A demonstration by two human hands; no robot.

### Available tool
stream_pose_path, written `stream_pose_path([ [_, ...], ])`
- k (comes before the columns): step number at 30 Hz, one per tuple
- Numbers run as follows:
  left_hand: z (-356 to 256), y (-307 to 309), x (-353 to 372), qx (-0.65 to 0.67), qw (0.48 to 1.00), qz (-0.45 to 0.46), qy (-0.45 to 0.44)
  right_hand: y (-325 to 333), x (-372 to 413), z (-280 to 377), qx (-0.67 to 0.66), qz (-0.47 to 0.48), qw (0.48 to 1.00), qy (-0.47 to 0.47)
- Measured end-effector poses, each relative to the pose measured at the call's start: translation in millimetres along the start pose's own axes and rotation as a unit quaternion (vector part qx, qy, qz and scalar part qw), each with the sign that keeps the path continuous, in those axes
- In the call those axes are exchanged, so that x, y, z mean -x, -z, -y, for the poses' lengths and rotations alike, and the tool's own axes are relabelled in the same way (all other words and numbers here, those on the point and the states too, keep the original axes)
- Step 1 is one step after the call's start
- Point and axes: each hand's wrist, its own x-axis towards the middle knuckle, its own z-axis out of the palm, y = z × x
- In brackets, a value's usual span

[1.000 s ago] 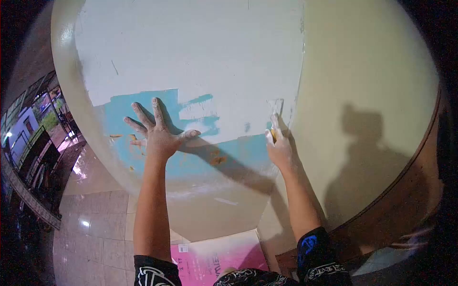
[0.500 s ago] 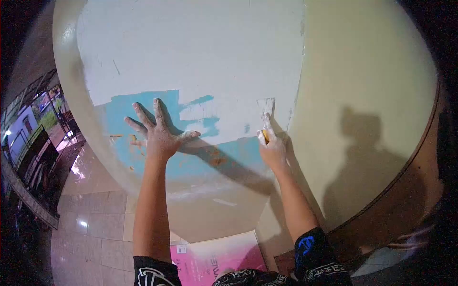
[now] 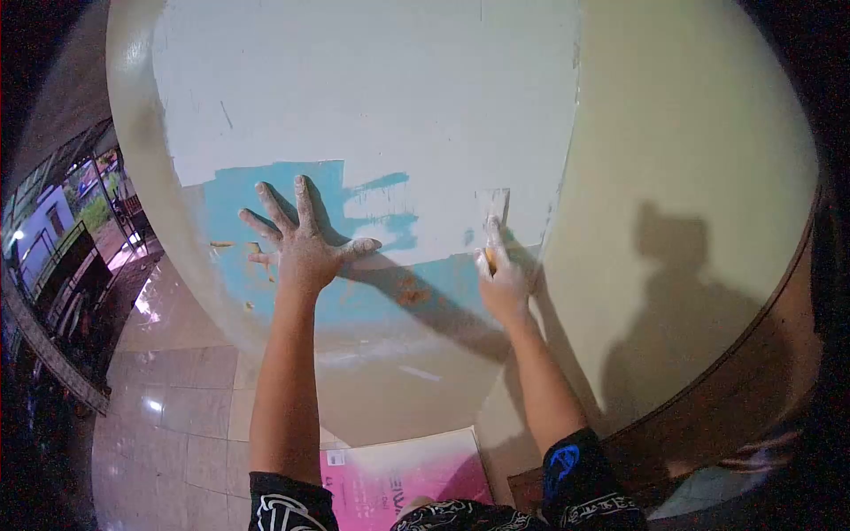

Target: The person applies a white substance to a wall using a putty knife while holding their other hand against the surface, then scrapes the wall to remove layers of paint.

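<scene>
The left hand [image 3: 305,252] was laid against the wall with its fingers spread well apart, and nothing was held in it; part of a turquoise patch [image 3: 359,305] was covered by it, and the lower part of that patch was crossed by a dark shadow. The right hand [image 3: 505,288] was closed around a putty knife [image 3: 498,202], whose yellow handle was mostly hidden by the fingers; the blade was held upright before the white coat [image 3: 372,97], near its right edge, though whether the edge touched could not be told. To the right, a cream wall [image 3: 637,133] was darkened by a person-shaped shadow [image 3: 677,305]; below it a brown band [image 3: 717,407] was seen. At the bottom, a pink printed sheet [image 3: 372,487] was partly blocked by dark patterned clothing [image 3: 478,515]; to the left, a tiled floor [image 3: 177,442] was marked by bright reflections, and beyond it a dark railing [image 3: 75,265] and a pale building [image 3: 44,234] were seen.
</scene>
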Motion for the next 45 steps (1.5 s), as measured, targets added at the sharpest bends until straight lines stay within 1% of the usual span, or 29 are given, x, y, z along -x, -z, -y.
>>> stream_pose_path([
  [1, 0, 0, 0, 0.002, 1.0, 0.0, 0.001, -6, 11, -5, -0.01, 0.013, 1.0, -0.025],
  [2, 0, 0, 0, -0.002, 1.0, 0.001, 0.001, -30, 23, -32, -0.018, -0.048, 0.996, 0.067],
  [3, 0, -1, -1, -0.005, 1.0, 0.003, 0.0, -47, 31, -51, -0.015, -0.048, 0.996, 0.069],
  [5, -2, 1, -2, -0.004, 1.0, 0.005, 0.006, -67, 37, -71, -0.019, -0.106, 0.985, 0.138],
  [6, -2, 2, -2, -0.006, 1.0, 0.012, 0.009, -53, 33, -57, -0.014, -0.035, 0.996, 0.081],
  [7, -2, 2, -1, -0.01, 1.0, 0.021, 0.01, -40, 26, -41, -0.016, -0.035, 0.996, 0.077],
  [8, 10, -17, -3, 0.01, 0.998, -0.049, -0.031, -28, 16, -24, -0.011, -0.033, 0.997, 0.073],
  [12, 2, -3, 0, 0.008, 1.0, -0.005, -0.005, 11, -11, 28, 0.014, -0.027, 0.997, 0.068],
  [15, 0, -2, 0, 0.013, 1.0, -0.004, -0.005, -13, 6, 13, -0.015, -0.026, 0.998, 0.06],
  [17, 2, -4, 0, 0.01, 1.0, -0.01, -0.003, -45, 27, -20, -0.028, -0.042, 0.995, 0.088],
  [19, -1, -1, 0, -0.009, 1.0, 0.01, 0.007, -73, 33, -53, 0.019, -0.155, 0.954, 0.255],
  [20, 3, -5, -1, -0.004, 1.0, 0.001, -0.005, -82, 32, -60, -0.005, -0.088, 0.979, 0.183],
  [21, 3, -4, -1, -0.006, 1.0, 0.002, -0.007, -71, 29, -45, -0.007, -0.088, 0.98, 0.18],
  [23, 0, -1, 1, -0.01, 1.0, 0.006, 0.002, -24, 14, 8, 0.003, 0.011, 0.998, 0.062],
  [25, 1, -5, -1, -0.01, 1.0, 0.004, -0.001, -12, -5, 20, -0.002, -0.003, 0.997, 0.075],
  [27, 2, -5, 0, -0.011, 1.0, -0.004, -0.002, -10, -12, 25, 0.01, -0.054, 0.991, 0.126],
  [29, 2, -5, 1, -0.008, 1.0, 0.003, -0.002, -22, 9, 16, 0.027, -0.037, 0.994, 0.102],
  [31, 2, -4, -1, 0.002, 1.0, 0.011, -0.002, -55, 34, -15, 0.015, 0.008, 0.996, 0.09],
  [32, 4, -10, -1, 0.01, 1.0, -0.019, -0.011, -67, 42, -27, 0.016, 0.009, 0.996, 0.092],
  [34, 6, -13, -2, 0.016, 0.999, -0.028, -0.014, -74, 50, -30, -0.003, -0.003, 0.991, 0.133],
  [35, 6, -14, -2, 0.021, 0.999, -0.033, -0.019, -74, 45, -34, -0.004, -0.002, 0.991, 0.132],
  [37, 6, -13, 0, 0.026, 0.999, -0.036, -0.028, -43, 22, -2, 0.041, 0.03, 0.993, 0.103],
  [38, 5, -12, 0, 0.026, 0.999, -0.032, -0.028, -37, 9, 6, 0.047, -0.005, 0.99, 0.129],
  [39, 5, -11, 1, 0.026, 0.999, -0.028, -0.027, -22, 1, 25, 0.055, 0.004, 0.991, 0.125],
  [41, 11, -15, 3, 0.019, 0.999, -0.037, -0.033, -18, -4, 33, 0.025, -0.019, 0.99, 0.141],
  [42, 14, -19, 2, 0.012, 0.998, -0.044, -0.037, -23, -3, 30, 0.025, -0.021, 0.989, 0.143],
  [43, 17, -21, 4, 0.004, 0.998, -0.049, -0.042, -34, 9, 21, 0.035, -0.006, 0.992, 0.122],
  [44, 17, -13, 6, -0.011, 0.999, -0.012, -0.037, -46, 20, 9, 0.046, 0.009, 0.994, 0.1],
  [45, 19, -13, 8, -0.011, 0.999, -0.012, -0.035, -63, 33, -11, 0.046, 0.01, 0.994, 0.101],
])
